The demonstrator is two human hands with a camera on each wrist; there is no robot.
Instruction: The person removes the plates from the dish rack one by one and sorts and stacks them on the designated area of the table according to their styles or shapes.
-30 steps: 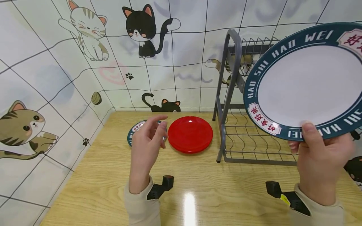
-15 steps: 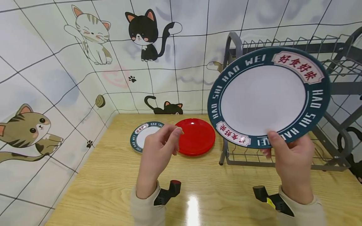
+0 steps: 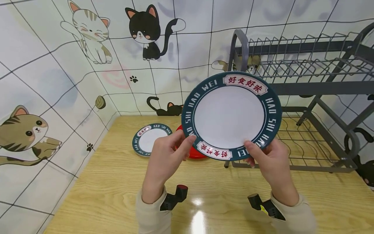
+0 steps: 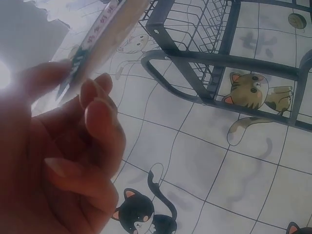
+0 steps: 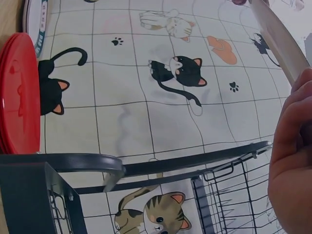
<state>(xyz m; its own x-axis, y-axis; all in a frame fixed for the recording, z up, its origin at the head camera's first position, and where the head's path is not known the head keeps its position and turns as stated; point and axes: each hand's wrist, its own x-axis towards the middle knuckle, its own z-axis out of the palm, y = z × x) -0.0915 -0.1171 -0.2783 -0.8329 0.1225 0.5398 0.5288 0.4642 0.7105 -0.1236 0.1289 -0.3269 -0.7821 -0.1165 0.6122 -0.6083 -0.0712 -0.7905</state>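
Note:
A white plate point(image 3: 229, 113) with a dark teal lettered rim is held up, tilted, above the table. My right hand point(image 3: 271, 162) grips its lower right rim, thumb on the face and fingers behind. At the lower left rim my left hand point(image 3: 168, 156) pinches the edge between thumb and fingers; the left wrist view shows the plate's edge point(image 4: 92, 44) there. Behind the held plate, mostly hidden, lie red plates point(image 3: 198, 153), seen stacked in the right wrist view. Left of them a matching teal-rimmed plate point(image 3: 138, 148) rests on the table, partly behind my left hand.
A grey two-tier metal dish rack point(image 3: 315, 88) stands on the wooden table point(image 3: 111, 191) at the right, its left part behind the held plate. Tiled walls point(image 3: 195, 48) with cartoon cats close off the back and left.
My right hand has carried the plate left and down, from beside the rack to the middle. My left hand, earlier holding nothing, now pinches the plate's rim.

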